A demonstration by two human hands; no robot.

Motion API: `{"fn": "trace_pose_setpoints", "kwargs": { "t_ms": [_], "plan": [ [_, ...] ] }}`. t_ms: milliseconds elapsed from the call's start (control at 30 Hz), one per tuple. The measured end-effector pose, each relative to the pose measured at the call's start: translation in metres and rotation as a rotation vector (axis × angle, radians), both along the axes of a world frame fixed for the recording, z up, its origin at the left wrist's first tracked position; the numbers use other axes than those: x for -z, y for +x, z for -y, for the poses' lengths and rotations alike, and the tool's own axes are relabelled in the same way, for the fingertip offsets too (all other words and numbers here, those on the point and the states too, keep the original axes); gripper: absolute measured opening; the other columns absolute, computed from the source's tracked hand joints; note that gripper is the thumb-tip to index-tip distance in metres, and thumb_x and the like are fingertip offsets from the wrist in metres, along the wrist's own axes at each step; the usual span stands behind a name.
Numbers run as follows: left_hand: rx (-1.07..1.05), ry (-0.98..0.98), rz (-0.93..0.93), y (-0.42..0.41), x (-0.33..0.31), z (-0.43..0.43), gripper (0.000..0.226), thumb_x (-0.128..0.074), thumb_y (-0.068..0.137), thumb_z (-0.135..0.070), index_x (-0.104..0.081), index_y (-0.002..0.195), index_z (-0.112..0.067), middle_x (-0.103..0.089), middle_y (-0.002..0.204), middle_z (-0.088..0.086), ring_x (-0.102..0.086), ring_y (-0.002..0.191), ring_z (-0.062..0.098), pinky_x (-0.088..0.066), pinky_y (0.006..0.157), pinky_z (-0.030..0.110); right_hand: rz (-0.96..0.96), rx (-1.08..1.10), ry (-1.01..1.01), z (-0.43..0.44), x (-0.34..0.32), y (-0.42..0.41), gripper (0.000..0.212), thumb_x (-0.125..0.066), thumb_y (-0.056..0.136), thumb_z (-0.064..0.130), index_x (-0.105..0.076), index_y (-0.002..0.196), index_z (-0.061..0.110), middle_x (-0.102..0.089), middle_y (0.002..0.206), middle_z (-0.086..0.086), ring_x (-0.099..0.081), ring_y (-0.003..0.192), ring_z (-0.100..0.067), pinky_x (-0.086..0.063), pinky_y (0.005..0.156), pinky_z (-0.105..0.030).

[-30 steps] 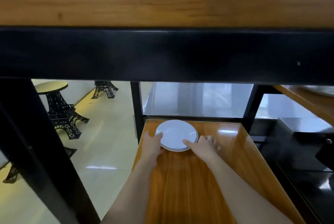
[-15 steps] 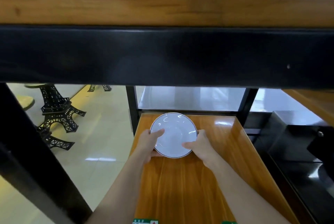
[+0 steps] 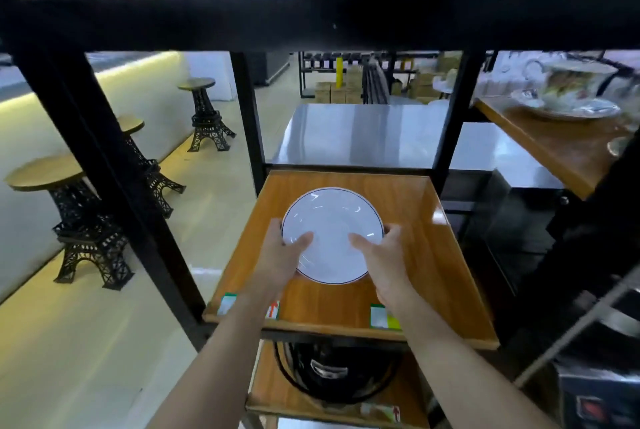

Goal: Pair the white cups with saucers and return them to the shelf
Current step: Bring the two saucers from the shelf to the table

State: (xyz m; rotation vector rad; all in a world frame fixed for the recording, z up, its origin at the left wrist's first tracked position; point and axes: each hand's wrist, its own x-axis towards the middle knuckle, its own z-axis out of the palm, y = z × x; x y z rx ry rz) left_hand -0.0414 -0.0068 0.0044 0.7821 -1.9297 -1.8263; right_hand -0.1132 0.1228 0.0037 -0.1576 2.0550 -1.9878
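Note:
A white saucer point(image 3: 332, 231) with a thin dark rim line is tilted up toward me above the wooden shelf board point(image 3: 426, 255). My left hand point(image 3: 282, 259) grips its left edge, thumb on the face. My right hand point(image 3: 381, 259) holds its right edge the same way. Whether more than one saucer is in the stack cannot be told. No plain white cup is in view.
A higher wooden shelf with a black beam point(image 3: 311, 20) crosses the top. A floral cup on a saucer point(image 3: 571, 93) stands on the shelf at right. A black round appliance point(image 3: 332, 373) sits on the lower shelf. Tower-shaped stools point(image 3: 86, 221) stand on the floor at left.
Both hands have lifted the saucer off the shelf board and drawn it toward me, tilting its face up. My head has pulled back, showing more of the shelf.

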Motion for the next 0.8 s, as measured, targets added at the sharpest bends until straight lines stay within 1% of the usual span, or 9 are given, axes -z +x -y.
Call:
{"fn": "trace_pose_setpoints", "kwargs": {
  "t_ms": [100, 200, 300, 400, 500, 567, 633, 700, 800],
  "plan": [
    [-0.037, 0.028, -0.012, 0.034, 0.008, -0.025, 0.022, -0.061, 0.089, -0.019, -0.045, 0.105, -0.016, -0.058, 0.096, 0.0, -0.059, 0.085, 0.018, -0.056, 0.067, 0.042, -0.01, -0.039, -0.026, -0.025, 0.004, 0.03, 0.048, -0.068, 0.081, 0.012, -0.03, 0.11, 0.018, -0.047, 0.09, 0.008, -0.05, 0.079, -0.005, -0.043, 0.06, -0.016],
    [-0.044, 0.047, -0.017, 0.07, 0.016, -0.048, 0.023, -0.062, 0.088, -0.018, -0.048, 0.106, -0.017, -0.062, 0.103, 0.002, -0.062, 0.095, 0.027, -0.056, 0.081, 0.054, -0.013, -0.024, -0.036, -0.049, 0.009, 0.068, 0.044, -0.066, 0.082, 0.009, -0.031, 0.107, 0.017, -0.048, 0.088, 0.009, -0.05, 0.075, -0.001, -0.041, 0.055, -0.013],
    [-0.001, 0.079, -0.043, 0.102, 0.019, -0.072, 0.017, -0.06, 0.09, -0.015, -0.047, 0.098, -0.022, -0.059, 0.106, 0.005, -0.06, 0.096, 0.028, -0.056, 0.07, 0.048, -0.041, 0.035, -0.021, -0.075, 0.013, 0.107, 0.043, -0.067, 0.081, 0.009, -0.033, 0.107, 0.015, -0.049, 0.091, 0.005, -0.049, 0.074, -0.001, -0.042, 0.053, -0.01],
    [0.081, 0.032, -0.061, 0.127, 0.019, -0.097, 0.022, -0.059, 0.09, -0.013, -0.047, 0.107, -0.01, -0.059, 0.107, 0.009, -0.06, 0.1, 0.033, -0.054, 0.064, 0.04, -0.081, 0.106, -0.006, -0.104, 0.014, 0.138, 0.046, -0.069, 0.079, 0.011, -0.032, 0.107, 0.017, -0.049, 0.088, 0.009, -0.051, 0.076, -0.004, -0.043, 0.057, -0.013],
    [0.167, 0.047, -0.079, 0.149, 0.011, -0.131, 0.023, -0.059, 0.09, -0.014, -0.044, 0.108, -0.011, -0.057, 0.099, -0.001, -0.058, 0.091, 0.021, -0.054, 0.056, 0.035, -0.107, 0.201, 0.007, -0.14, 0.011, 0.172, 0.048, -0.069, 0.08, 0.016, -0.031, 0.109, 0.019, -0.049, 0.099, 0.004, -0.053, 0.089, -0.01, -0.045, 0.064, -0.017],
    [0.245, 0.045, -0.075, 0.165, 0.007, -0.157, 0.022, -0.058, 0.091, -0.015, -0.044, 0.109, -0.015, -0.056, 0.1, -0.002, -0.056, 0.091, 0.019, -0.054, 0.064, 0.036, -0.107, 0.298, 0.007, -0.168, 0.008, 0.201, 0.048, -0.068, 0.081, 0.017, -0.03, 0.11, 0.02, -0.049, 0.108, -0.001, -0.053, 0.098, -0.017, -0.044, 0.063, -0.016],
    [0.33, 0.023, -0.074, 0.178, 0.004, -0.184, 0.024, -0.058, 0.091, -0.015, -0.044, 0.11, -0.018, -0.056, 0.104, -0.001, -0.056, 0.096, 0.021, -0.055, 0.075, 0.043, -0.124, 0.403, 0.015, -0.199, 0.008, 0.23, 0.045, -0.066, 0.082, 0.015, -0.029, 0.109, 0.019, -0.048, 0.107, -0.002, -0.051, 0.095, -0.016, -0.042, 0.057, -0.01],
    [0.413, 0.018, -0.057, 0.192, 0.006, -0.22, 0.025, -0.058, 0.091, -0.014, -0.043, 0.11, -0.018, -0.056, 0.106, 0.001, -0.056, 0.099, 0.024, -0.055, 0.08, 0.047, -0.101, 0.497, 0.033, -0.236, 0.008, 0.26, 0.044, -0.065, 0.083, 0.014, -0.03, 0.108, 0.017, -0.047, 0.105, -0.001, -0.051, 0.093, -0.016, -0.043, 0.059, -0.012],
    [0.558, 0.008, -0.04, 0.217, 0.007, -0.283, 0.029, -0.059, 0.09, -0.016, -0.044, 0.114, -0.015, -0.055, 0.109, 0.004, -0.057, 0.098, 0.022, -0.054, 0.057, 0.029, -0.069, 0.672, 0.059, -0.296, 0.009, 0.303, 0.04, -0.064, 0.082, 0.013, -0.033, 0.107, 0.016, -0.05, 0.099, 0.001, -0.053, 0.09, -0.016, -0.045, 0.061, -0.021]
  ]
}}
